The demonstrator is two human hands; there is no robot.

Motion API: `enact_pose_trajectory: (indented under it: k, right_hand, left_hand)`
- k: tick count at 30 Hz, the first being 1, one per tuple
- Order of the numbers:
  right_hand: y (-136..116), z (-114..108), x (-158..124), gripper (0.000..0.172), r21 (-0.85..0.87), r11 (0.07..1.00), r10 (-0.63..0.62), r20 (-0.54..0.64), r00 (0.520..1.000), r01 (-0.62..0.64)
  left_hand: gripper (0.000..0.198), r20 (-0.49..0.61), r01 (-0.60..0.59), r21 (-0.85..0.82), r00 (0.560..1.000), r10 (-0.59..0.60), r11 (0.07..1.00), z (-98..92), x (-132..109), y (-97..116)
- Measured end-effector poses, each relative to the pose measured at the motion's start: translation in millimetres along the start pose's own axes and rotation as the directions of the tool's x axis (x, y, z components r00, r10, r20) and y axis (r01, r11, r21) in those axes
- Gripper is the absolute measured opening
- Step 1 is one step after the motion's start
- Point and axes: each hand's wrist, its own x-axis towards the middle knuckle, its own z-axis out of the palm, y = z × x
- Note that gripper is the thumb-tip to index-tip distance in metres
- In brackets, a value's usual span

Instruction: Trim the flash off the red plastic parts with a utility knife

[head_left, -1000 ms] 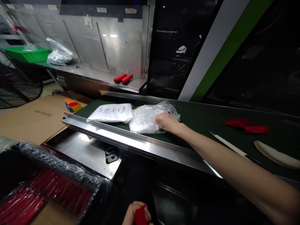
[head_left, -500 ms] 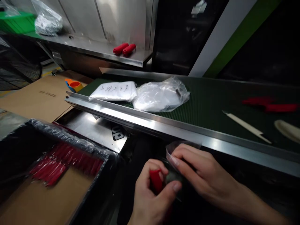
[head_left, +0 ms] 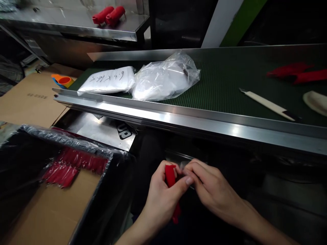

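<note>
My left hand (head_left: 166, 190) is closed around a long red plastic part (head_left: 170, 175), whose lower end sticks out below the palm. Close against it, my right hand (head_left: 211, 185) pinches a clear plastic bag (head_left: 183, 165), mostly hidden by the fingers. The tips of both hands nearly meet at the bag. To the lower left, red parts in clear wrapping (head_left: 61, 174) lie in rows inside a box lined with black plastic (head_left: 112, 180).
A conveyor (head_left: 217, 85) with a metal edge crosses ahead, bearing a marked white packet (head_left: 104, 80), an open bag of white sheets (head_left: 163, 80), a knife (head_left: 268, 103) and red parts (head_left: 293, 72). Two red pieces (head_left: 108, 15) lie on the metal shelf. An orange tape dispenser-like item (head_left: 64, 81) sits on cardboard.
My view has tilted down, so the conveyor sits higher. My right hand has come closer to the left, and the clear bag is now bunched between the fingertips.
</note>
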Motion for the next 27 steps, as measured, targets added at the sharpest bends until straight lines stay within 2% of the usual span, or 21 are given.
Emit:
enact_pose_trajectory:
  k: [4, 7, 10, 14, 19, 21, 23, 25, 27]
  right_hand:
    - [1.2, 0.5, -2.1, 0.027, 0.014, 1.000, 0.026, -0.082, 0.996, -0.025]
    - [2.1, -2.9, -4.2, 0.030, 0.028, 0.997, 0.082, -0.184, 0.979, -0.078]
    - [4.6, -2.9, -7.5, 0.030, 0.017, 0.996, 0.086, -0.220, 0.972, -0.084]
    - [8.7, -2.3, -10.5, 0.027, -0.054, 0.998, 0.001, -0.173, 0.985, -0.010]
    - [0.6, -13.1, -9.1, 0.016, -0.077, 0.996, -0.065, -0.328, 0.942, 0.042]
    - [-6.5, -16.2, -7.2, 0.007, -0.077, 0.995, -0.082, -0.286, 0.955, 0.062]
    - [-12.6, -16.6, -4.4, 0.009, -0.084, 0.995, -0.071, -0.146, 0.987, 0.059]
    - [-16.5, -16.3, -1.8, 0.010, -0.041, 0.997, -0.063, -0.016, 0.998, 0.063]
    - [-18.0, -18.4, -1.5, 0.011, 0.039, 0.995, -0.094, -0.020, 0.995, 0.095]
  left_hand:
    - [0.029, 0.004, 0.066, 0.017, 0.998, -0.066, 0.998, 0.1, 2.1, -5.2]
    - [0.024, -0.015, 0.056, 0.096, 0.998, -0.054, 0.994, -1.6, 3.2, -8.2]
    - [0.016, -0.057, -0.023, 0.230, 0.998, 0.037, 0.973, -1.7, 4.3, -9.6]
    - [0.011, -0.102, -0.129, 0.379, 0.978, 0.180, 0.916, -2.9, 10.5, -9.0]
    - [0.015, -0.004, -0.201, 0.557, 0.970, 0.244, 0.806, -6.9, 15.3, -8.1]
    - [0.026, 0.061, -0.236, 0.618, 0.966, 0.253, 0.750, -6.9, 13.2, -9.1]
    - [0.038, 0.122, -0.280, 0.651, 0.956, 0.267, 0.706, -6.0, 9.7, -10.2]
    - [0.044, 0.168, -0.322, 0.665, 0.944, 0.285, 0.674, -5.6, 6.7, -11.3]
    - [0.049, 0.183, -0.347, 0.673, 0.934, 0.307, 0.653, -7.4, 6.4, -11.9]
